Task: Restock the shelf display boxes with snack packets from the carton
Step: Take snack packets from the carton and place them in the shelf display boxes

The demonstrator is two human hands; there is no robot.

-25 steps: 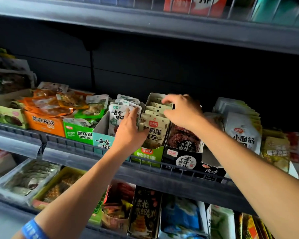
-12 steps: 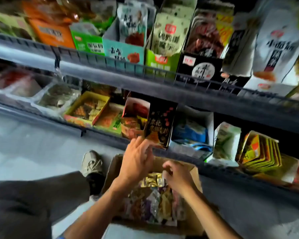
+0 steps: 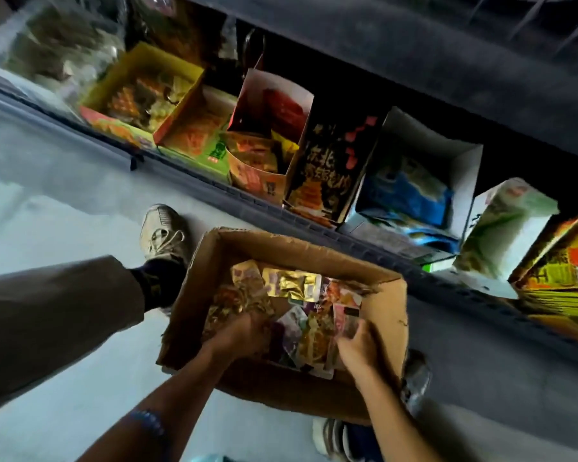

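A brown cardboard carton (image 3: 211, 261) stands open on the floor below the shelf, with several loose snack packets (image 3: 291, 283) inside. Both hands are down in it. My left hand (image 3: 239, 335) digs into the packets at the carton's left side, fingers buried among them. My right hand (image 3: 357, 345) is curled on a packet near the right wall. Display boxes line the low shelf above: a yellow box (image 3: 141, 61), a red-and-orange box (image 3: 267, 181), a black box (image 3: 327, 175) and a white box (image 3: 427, 135).
My left leg and a beige shoe (image 3: 164, 233) rest just left of the carton; another shoe (image 3: 331, 435) lies under its near right corner. The shelf's dark front rail (image 3: 314, 225) runs diagonally right behind the carton. Grey floor spreads to the left.
My view dropped from the upper shelf to the floor carton. Both hands left the upper display boxes and went down into the carton, deeper now than half a second ago.
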